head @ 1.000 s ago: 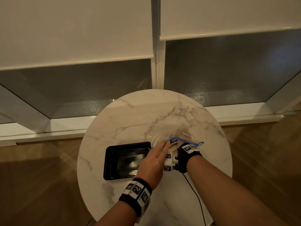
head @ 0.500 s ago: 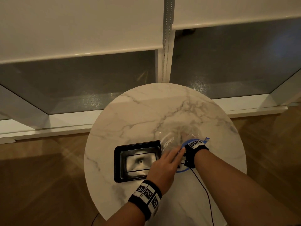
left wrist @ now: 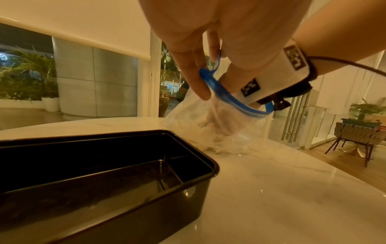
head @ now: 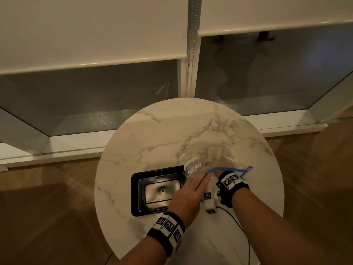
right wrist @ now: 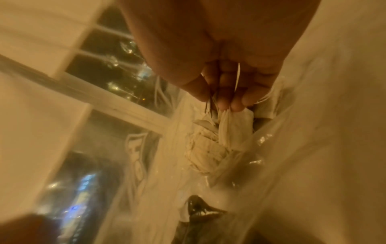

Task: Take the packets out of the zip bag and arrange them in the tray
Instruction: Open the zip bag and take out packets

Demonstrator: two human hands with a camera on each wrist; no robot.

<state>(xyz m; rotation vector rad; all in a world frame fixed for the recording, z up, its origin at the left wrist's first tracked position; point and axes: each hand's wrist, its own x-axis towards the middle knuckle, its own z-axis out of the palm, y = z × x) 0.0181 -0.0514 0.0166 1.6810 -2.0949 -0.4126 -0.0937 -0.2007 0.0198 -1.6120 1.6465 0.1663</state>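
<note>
A clear zip bag (head: pixel 198 163) with a blue zip rim (left wrist: pixel 227 99) lies on the marble table, right of the black tray (head: pixel 137 190). My left hand (head: pixel 205 176) pinches the blue rim and holds the mouth up and open; the pinching fingers (left wrist: pixel 200 85) show in the left wrist view. My right hand (head: pixel 222 163) is inside the bag up to the wristband. In the right wrist view its fingertips (right wrist: pixel 234 104) pinch white paper packets (right wrist: pixel 211 148) that lie bunched at the bag's bottom. The tray (left wrist: pixel 208 166) holds nothing.
The round marble table (head: pixel 172 134) stands against a low window ledge. A dark cable (head: pixel 238 224) runs from my right wrist over the table's near edge. Wooden floor surrounds the table. A woven chair (left wrist: pixel 359 133) stands at the far right.
My right hand stays inside the bag and my left hand keeps hold of the blue rim. The head view has drifted, so the table sits further right in the frame.
</note>
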